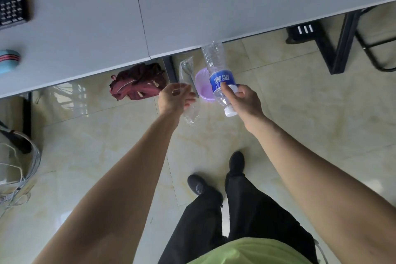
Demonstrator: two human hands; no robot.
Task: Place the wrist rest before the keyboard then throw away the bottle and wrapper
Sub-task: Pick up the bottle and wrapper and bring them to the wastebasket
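My right hand (pixel 244 100) grips a clear plastic bottle (pixel 216 64) with a blue label and white cap, held upside down with the cap nearest me. My left hand (pixel 174 98) pinches a clear plastic wrapper (pixel 188 111) that hangs on both sides of the fingers. Both are held over the floor, just above a small purple basket (pixel 202 85) standing below the desk's edge. On the grey desk (pixel 85 38) at far left lie the end of a black keyboard (pixel 12 9) and a blue wrist rest (pixel 8 61) nearer me, with a gap between them.
A crumpled dark red cloth (pixel 137 83) lies on the tiled floor under the desk edge. Black desk legs and a chair base (pixel 334 49) stand at the right. A coil of cables (pixel 19 167) sits at the left. My feet (pixel 214 178) are behind the basket.
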